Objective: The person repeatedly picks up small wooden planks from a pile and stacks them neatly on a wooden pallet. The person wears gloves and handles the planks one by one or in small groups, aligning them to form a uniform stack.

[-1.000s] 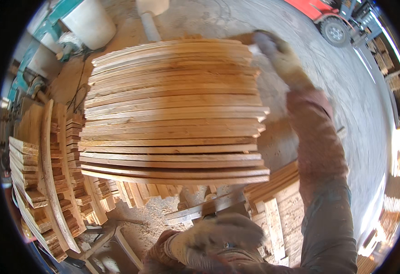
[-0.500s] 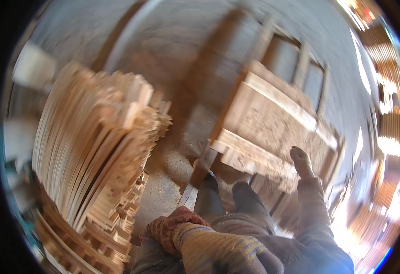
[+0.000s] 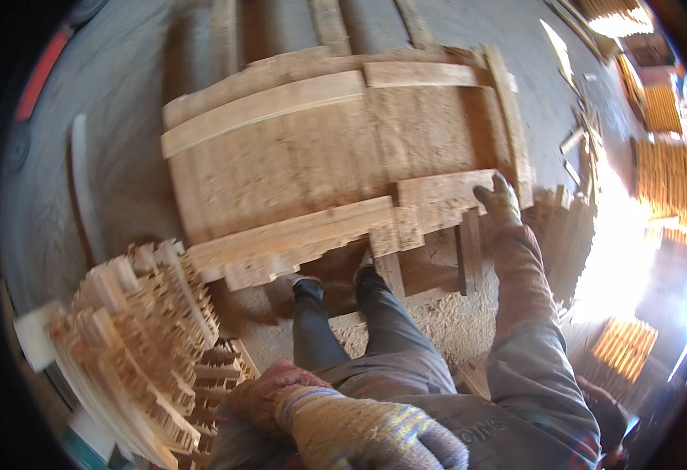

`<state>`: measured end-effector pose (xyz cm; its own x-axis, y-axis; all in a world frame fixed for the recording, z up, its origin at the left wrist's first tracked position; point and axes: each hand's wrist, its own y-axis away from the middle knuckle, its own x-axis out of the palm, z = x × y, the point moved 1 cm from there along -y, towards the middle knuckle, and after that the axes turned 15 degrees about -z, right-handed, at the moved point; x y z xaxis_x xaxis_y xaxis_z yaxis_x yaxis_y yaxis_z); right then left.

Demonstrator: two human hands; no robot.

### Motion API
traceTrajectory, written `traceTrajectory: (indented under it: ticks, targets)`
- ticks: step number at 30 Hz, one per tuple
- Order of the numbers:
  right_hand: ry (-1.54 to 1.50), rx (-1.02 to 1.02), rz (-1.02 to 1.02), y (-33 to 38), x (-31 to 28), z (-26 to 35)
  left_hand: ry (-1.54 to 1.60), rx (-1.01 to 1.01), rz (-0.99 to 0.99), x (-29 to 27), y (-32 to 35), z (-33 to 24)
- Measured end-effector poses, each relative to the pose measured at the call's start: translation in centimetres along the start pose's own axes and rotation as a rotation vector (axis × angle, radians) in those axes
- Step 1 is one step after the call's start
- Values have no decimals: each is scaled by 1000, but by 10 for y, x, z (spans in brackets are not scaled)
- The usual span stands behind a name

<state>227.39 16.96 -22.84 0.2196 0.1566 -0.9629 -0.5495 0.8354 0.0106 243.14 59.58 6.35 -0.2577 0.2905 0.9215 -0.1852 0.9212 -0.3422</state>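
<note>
My left hand (image 3: 371,431), in a dusty yellow and grey knit glove, is bent across my body at the lower edge. Its fingers curl downward, closed, and anything inside them is hidden. My right arm reaches forward. Its gloved right hand (image 3: 502,202) is open, thumb apart from the fingers, at the near right end of a wooden board strip (image 3: 445,188). Contact with that strip cannot be made out for sure. The strip lies along the near edge of a wide wooden work table (image 3: 296,160) covered with sawdust. Another pale strip (image 3: 265,113) runs along its far side.
Stacked wooden slats (image 3: 124,337) stand close on my left. Beyond the table, several beams (image 3: 328,23) lie on the grey floor. Scrap sticks (image 3: 586,149) and more wood stacks (image 3: 672,188) are at the right, near glaring sunlight. Sawdust (image 3: 453,329) covers the floor near my feet.
My view has turned: the table now lies across the front and the slat stack has moved to the lower left. My right hand is now at the table's near edge; my left stays bent across me.
</note>
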Motion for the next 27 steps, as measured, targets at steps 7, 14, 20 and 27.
traceTrajectory:
  ticks: [7, 14, 20, 27]
  targets:
    - [245, 206, -144, -155, -6, -45, -1072, -301, -1109, -196, -2, 56]
    - [76, 303, -18, -210, 30, -90, -2806, -758, -862, -321, 145, 20]
    - [-350, -278, -193, -130, 17, -117, -2516, -1071, -849, -329, 142, -47]
    - [75, -585, 111, -88, 11, -91, -2918, -668, -902, -341, 2, -188]
